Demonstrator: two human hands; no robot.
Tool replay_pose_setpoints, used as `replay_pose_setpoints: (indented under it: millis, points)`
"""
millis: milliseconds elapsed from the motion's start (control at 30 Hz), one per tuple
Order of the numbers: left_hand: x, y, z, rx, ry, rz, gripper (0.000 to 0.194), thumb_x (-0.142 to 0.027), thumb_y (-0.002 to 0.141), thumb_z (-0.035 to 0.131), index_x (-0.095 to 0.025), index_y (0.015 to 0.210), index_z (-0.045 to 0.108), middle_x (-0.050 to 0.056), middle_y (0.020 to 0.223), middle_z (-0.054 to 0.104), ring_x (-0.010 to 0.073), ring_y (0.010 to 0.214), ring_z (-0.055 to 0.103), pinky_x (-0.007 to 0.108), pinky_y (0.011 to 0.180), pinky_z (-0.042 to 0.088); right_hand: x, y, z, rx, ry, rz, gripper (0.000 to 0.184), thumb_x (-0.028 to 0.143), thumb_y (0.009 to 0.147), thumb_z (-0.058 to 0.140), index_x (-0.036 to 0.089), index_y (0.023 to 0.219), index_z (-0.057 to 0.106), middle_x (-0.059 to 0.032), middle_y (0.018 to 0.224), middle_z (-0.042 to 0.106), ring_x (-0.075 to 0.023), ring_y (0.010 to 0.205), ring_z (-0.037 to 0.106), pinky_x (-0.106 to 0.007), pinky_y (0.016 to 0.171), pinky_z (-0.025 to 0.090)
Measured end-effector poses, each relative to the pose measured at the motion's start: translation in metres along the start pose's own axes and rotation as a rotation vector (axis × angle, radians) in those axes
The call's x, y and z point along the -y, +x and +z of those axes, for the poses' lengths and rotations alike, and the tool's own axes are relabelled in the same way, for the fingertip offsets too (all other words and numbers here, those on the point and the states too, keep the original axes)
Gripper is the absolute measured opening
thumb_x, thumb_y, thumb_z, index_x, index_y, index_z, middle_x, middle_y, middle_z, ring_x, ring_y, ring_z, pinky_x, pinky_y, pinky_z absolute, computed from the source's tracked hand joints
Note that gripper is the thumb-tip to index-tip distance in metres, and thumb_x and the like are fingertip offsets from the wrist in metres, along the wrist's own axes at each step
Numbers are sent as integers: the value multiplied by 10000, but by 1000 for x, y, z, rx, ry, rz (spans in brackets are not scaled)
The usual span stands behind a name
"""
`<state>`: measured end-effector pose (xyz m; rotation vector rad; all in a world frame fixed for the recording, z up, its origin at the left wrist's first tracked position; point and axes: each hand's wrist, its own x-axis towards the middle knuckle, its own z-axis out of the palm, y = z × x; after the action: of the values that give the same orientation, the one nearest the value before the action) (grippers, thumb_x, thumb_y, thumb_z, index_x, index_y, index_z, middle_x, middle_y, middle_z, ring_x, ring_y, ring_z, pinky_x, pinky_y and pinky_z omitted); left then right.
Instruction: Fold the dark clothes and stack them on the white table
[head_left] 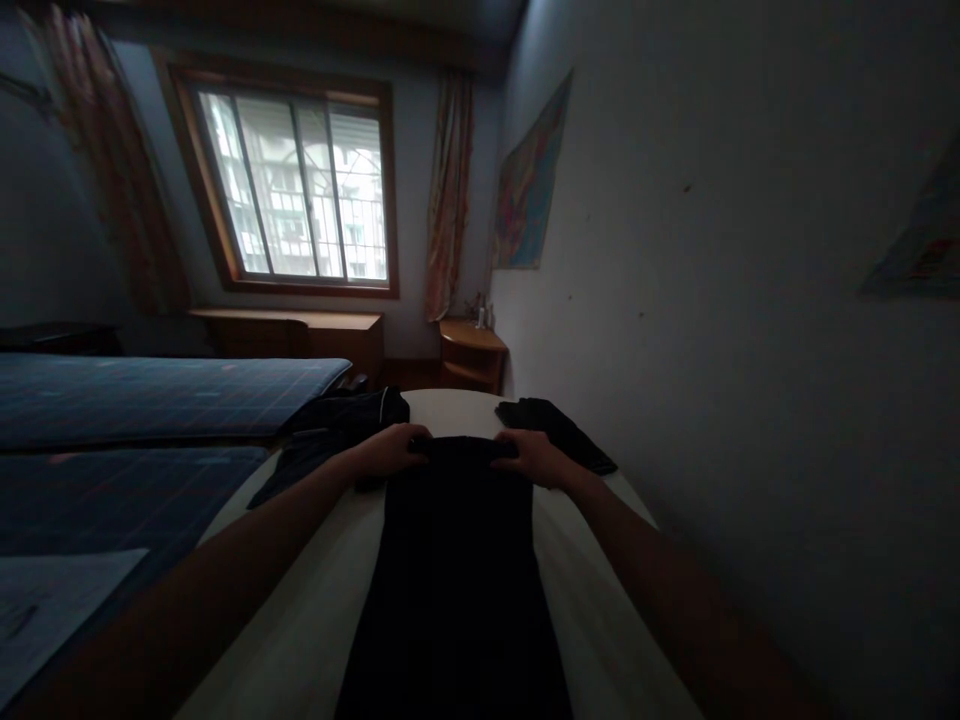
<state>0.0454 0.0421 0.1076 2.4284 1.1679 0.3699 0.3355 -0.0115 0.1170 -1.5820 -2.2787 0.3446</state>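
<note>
A long black garment (459,580) lies stretched out flat on a pale, round-ended table (457,408), running from its far part towards me. Its exact kind is too dark to make out, though the far edge looks like a straight band. My left hand (391,450) pinches the far left corner of that edge. At the far right corner, my right hand (534,456) grips it the same way, fingers curled over the cloth. Beside my left hand rests a dark crumpled garment (330,425) with a thin white line. Beyond my right hand is a dark folded cloth (562,430).
To the left stand beds or mattresses with blue checked covers (172,395), and a whitish sheet (60,600) lies nearer. A bare wall (712,330) rises close on the right. A wooden desk (337,322) and corner shelf (472,338) stand at the back below the window.
</note>
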Motion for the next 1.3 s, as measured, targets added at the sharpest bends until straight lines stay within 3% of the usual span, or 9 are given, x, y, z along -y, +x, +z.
replay_pose_setpoints:
  millis: [233, 467, 600, 833, 1100, 1300]
  points:
    - [-32, -45, -9, 0, -11, 65, 338, -347, 805, 617, -179, 1095, 656, 41, 1002, 724, 208, 896, 670, 295, 809, 503, 26, -43, -13, -48, -46, -125, 289, 335, 821, 729, 209, 1079, 691, -44, 949, 739, -213, 914, 667, -334, 870, 436]
    - [-55, -106, 8, -34, 56, 112, 257, -306, 829, 612, -229, 1070, 656, 26, 1014, 696, 198, 926, 647, 306, 832, 499, 47, -97, 1, -80, -47, -223, 240, 250, 813, 717, 225, 1043, 654, -11, 956, 722, -184, 880, 648, -379, 906, 353]
    - [-65, -137, 23, -58, 120, 197, 325, -171, 818, 583, -253, 1132, 607, 26, 1080, 668, 202, 980, 630, 333, 861, 488, 59, -130, 11, -87, -44, -259, 293, 140, 773, 693, 212, 1049, 627, -29, 998, 704, -192, 931, 631, -382, 919, 334]
    - [-60, -177, 63, -158, 336, 476, 559, 7, 677, 525, -249, 1173, 536, 33, 1076, 656, 215, 967, 615, 389, 872, 490, 61, -173, 54, -101, -157, -332, 453, 63, 717, 621, 232, 1137, 595, -50, 1049, 668, -234, 988, 592, -439, 959, 341]
    - [-63, -201, 101, -104, 415, 549, 346, -48, 775, 558, -229, 1068, 578, 29, 979, 677, 207, 841, 614, 359, 781, 499, 53, -207, 106, -80, -137, -311, 454, 90, 708, 587, 244, 1134, 606, -65, 1066, 648, -242, 983, 572, -391, 869, 444]
    - [-69, -203, 105, -72, 434, 576, 228, -96, 854, 544, -225, 1039, 579, 28, 944, 684, 196, 802, 611, 339, 741, 485, 36, -215, 130, -278, -295, -527, 359, 128, 831, 550, 229, 1173, 584, -67, 986, 680, -224, 887, 588, -385, 861, 440]
